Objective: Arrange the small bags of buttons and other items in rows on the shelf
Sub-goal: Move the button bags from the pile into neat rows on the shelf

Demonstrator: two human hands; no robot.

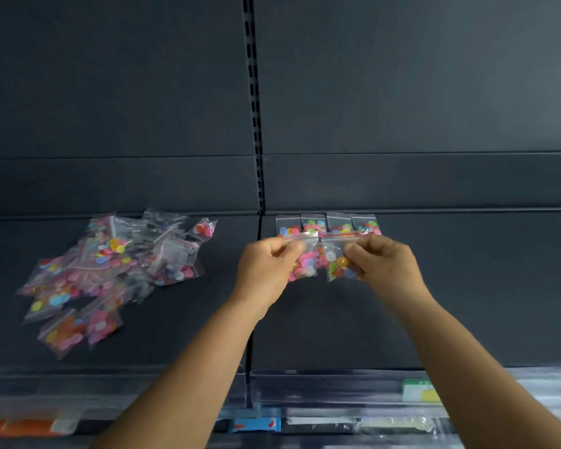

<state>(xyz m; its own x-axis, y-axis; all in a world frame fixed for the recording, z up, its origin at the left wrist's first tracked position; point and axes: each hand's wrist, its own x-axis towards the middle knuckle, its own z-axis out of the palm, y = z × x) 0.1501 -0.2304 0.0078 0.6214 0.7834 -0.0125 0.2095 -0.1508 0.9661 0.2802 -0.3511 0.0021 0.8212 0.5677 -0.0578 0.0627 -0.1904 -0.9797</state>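
Observation:
A row of several small clear bags of coloured buttons (328, 223) stands along the back of the dark shelf (467, 286), right of the centre post. Just in front of that row, my left hand (266, 267) pinches a bag of mostly pink buttons (305, 264) by its top edge. My right hand (386, 264) pinches a second bag with yellow, green and red buttons (337, 265). The two bags hang side by side, above the shelf. A loose heap of several more button bags (110, 270) lies on the left half of the shelf.
A slotted upright post (255, 124) splits the dark back panel. A clear plastic price rail (305, 387) runs along the shelf's front edge, with a green and yellow label (420, 390) at the right. Packaged goods show on the level below.

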